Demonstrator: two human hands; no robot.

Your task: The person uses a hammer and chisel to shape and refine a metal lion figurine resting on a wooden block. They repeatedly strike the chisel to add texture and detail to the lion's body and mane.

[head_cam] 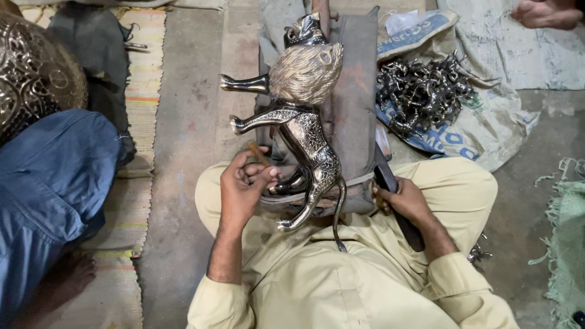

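A polished, engraved metal lion statue (301, 122) lies on a padded support (356, 91) over the lap, legs toward bare concrete floor (183, 122). The left hand (244, 186) pinches a thin stick (259, 153) at its hind leg; the right hand (402, 200) is closed around a dark tool handle (399, 207).

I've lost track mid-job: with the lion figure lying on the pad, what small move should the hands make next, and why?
Probably bring the right hand, gripping a dark, flat-headed tool, over toward the thin brown punch-like stick pinched in the left hand. The stick's tip sits beside the shiny silver-and-gold metal lion figure, near its hind legs, while the tool rests off to the side.
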